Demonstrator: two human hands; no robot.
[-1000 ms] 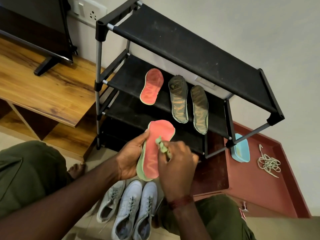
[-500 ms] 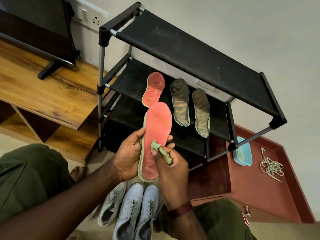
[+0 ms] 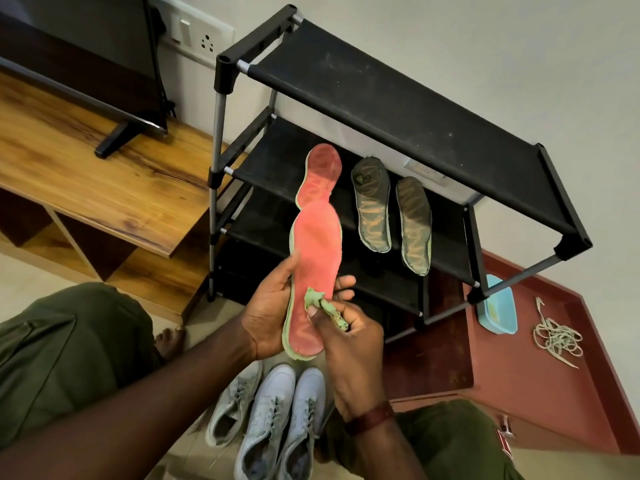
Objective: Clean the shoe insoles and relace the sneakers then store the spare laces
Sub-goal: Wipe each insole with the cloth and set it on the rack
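Moved since a second ago: the pink insole has come up from a low, tilted hold to stand nearly upright in front of me, and the cloth has slid from its toe end down to its lower half.
Left hand [image 3: 270, 306]: holds the pink insole [image 3: 315, 244] from behind, thumb on one edge and fingertips showing past the other.
Right hand [image 3: 346, 337]: fingers curled round a bunched green cloth [image 3: 323, 306], pressing it to the insole's face.
Insole in hand: coral-pink top, pale green foam rim, darker smudges near the heel, toe pointing up.
Where it is: in the air above the sneakers [image 3: 273, 417] and in front of the black shoe rack [image 3: 381, 81].
Other insoles: a matching pink one [image 3: 322, 171] and two dark, grimy-looking ones [image 3: 372, 206] lie on the rack's middle shelf.
Spare laces: a loose pale tangle [image 3: 556, 337] on the red-brown surface [image 3: 519, 393] to my right, near a blue tub [image 3: 498, 306].
Progress: early, I judge. Wiping is under way on this insole; the dark pair looks uncleaned, no insole is back in a shoe, and the laces are not yet stored. I cannot tell whether the sneakers need relacing.
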